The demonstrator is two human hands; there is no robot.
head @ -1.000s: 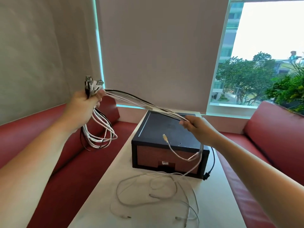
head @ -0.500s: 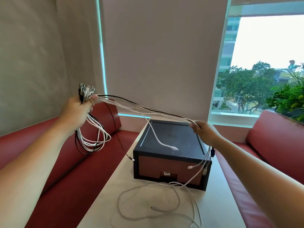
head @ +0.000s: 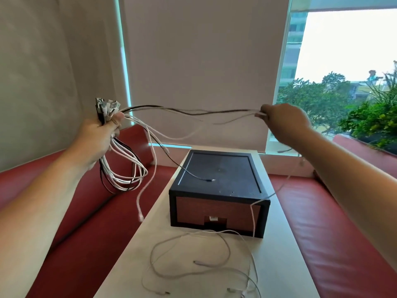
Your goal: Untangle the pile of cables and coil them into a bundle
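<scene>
The right hand (head: 283,119), pinched on the cables (head: 193,111), now sits higher above the box (head: 219,183); the left hand (head: 101,138) clamps the coil (head: 124,168), so strands run straighter.

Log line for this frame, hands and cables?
left hand: grips cable bundle | right hand: pinches stretched strands | loose cables: on table

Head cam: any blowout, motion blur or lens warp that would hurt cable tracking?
Head view: sky in the window is blown out white; the strands stretched between the left hand and right hand are smeared, as is the dangling white cable end; wide-angle bending curves the window frame. The black box and loose cables on the table stay sharp.
</scene>
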